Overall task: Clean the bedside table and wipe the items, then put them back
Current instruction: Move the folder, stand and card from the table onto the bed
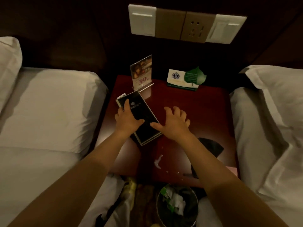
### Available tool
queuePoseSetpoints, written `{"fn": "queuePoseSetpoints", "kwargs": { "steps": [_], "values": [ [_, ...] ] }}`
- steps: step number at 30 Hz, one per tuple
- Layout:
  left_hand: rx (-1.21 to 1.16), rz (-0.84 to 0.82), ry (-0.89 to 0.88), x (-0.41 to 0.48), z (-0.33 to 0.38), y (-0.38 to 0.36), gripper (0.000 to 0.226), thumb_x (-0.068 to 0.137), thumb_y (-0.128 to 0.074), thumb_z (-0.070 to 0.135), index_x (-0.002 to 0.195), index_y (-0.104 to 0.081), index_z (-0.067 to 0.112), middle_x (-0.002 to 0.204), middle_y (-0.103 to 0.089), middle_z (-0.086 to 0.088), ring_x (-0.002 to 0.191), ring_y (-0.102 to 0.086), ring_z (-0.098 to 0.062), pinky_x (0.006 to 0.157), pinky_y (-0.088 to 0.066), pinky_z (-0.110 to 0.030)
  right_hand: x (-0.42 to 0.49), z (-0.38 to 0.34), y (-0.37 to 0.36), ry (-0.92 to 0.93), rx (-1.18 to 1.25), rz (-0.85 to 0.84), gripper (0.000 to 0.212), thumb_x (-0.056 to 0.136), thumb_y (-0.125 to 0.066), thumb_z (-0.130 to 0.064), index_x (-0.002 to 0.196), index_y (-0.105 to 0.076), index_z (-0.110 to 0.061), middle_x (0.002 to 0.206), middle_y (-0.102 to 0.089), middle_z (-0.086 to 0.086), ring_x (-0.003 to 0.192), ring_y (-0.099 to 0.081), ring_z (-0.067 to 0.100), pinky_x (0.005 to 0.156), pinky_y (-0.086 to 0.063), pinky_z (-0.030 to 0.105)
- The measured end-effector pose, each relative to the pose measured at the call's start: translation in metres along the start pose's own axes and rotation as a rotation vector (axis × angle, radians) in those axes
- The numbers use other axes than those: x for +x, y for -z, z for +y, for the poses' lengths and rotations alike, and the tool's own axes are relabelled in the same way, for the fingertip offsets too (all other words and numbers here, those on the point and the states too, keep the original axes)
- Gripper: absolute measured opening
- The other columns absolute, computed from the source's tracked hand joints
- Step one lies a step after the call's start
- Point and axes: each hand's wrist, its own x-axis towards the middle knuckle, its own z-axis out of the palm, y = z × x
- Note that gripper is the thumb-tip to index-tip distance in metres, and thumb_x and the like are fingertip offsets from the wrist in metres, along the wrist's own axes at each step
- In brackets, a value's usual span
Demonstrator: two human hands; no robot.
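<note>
A black booklet (144, 112) lies on top of other booklets on the left part of the dark red bedside table (205, 108). My left hand (127, 119) rests on the booklet's left side, fingers and thumb pressed on its cover. My right hand (173, 122) hovers just right of the booklet, fingers spread, its thumb touching the booklet's lower right edge. A clear acrylic sign stand (141, 72) and a white-and-green leaf card (186, 79) stand at the back of the table. A dark cloth (211, 148) lies under my right forearm.
White beds flank the table on the left (49, 104) and right (270, 112). A wall panel with switches and a socket (186, 25) is above. A bin with rubbish (177, 205) stands in front of the table. Pale streaks of liquid (158, 161) mark the table's front.
</note>
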Motion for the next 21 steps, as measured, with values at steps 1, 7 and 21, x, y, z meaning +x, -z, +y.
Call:
{"fn": "queuePoseSetpoints", "kwargs": {
  "steps": [1, 7, 21],
  "values": [
    [-0.003, -0.008, 0.011, 0.008, -0.004, -0.001, 0.099, 0.078, -0.072, 0.024, 0.151, -0.004, 0.024, 0.15, -0.024, -0.019, 0.137, -0.025, -0.039, 0.11, -0.028, -0.049, 0.01, -0.005, -0.005, -0.006, 0.001, -0.024, 0.087, 0.081, -0.053, -0.064, 0.148, -0.015, -0.023, 0.156, -0.008, 0.012, 0.143, -0.005, 0.039, 0.115, -0.014, 0.057],
    [-0.08, -0.048, -0.022, 0.051, -0.023, -0.002, 0.1, 0.075, -0.074, 0.023, 0.15, -0.008, 0.022, 0.145, -0.033, -0.018, 0.134, -0.032, -0.035, 0.109, -0.035, -0.051, 0.068, -0.039, -0.029, -0.037, 0.078, -0.153, 0.084, 0.082, -0.058, -0.056, 0.146, -0.015, -0.022, 0.149, -0.018, 0.013, 0.133, -0.026, 0.04, 0.107, -0.032, 0.052],
    [-0.605, -0.118, 0.444, 0.057, -0.043, -0.024, 0.075, 0.076, -0.07, 0.006, 0.14, -0.032, 0.018, 0.132, -0.043, -0.015, 0.117, -0.052, -0.03, 0.093, -0.053, -0.045, 0.125, -0.059, -0.056, -0.241, 0.217, -0.199, 0.088, 0.066, -0.068, -0.065, 0.134, -0.028, -0.025, 0.133, -0.035, 0.011, 0.127, -0.035, 0.035, 0.102, -0.038, 0.047]
  ]
}}
